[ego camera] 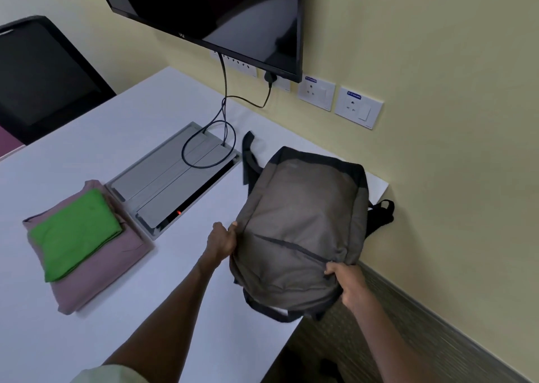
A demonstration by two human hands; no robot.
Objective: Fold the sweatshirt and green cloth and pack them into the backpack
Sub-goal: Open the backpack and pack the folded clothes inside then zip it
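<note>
Hands grip the backpack (303,225) at the table's (145,309) right edge, its near end overhanging the corner. Left hand (221,241) has its fingers closed on the pack's left side; right hand (345,280) has its fingers curled shut on the near right corner, by the zipper's end. Sweatshirt (96,272), pink and folded, lies well apart to the left, with the folded green cloth (75,234) on top.
</note>
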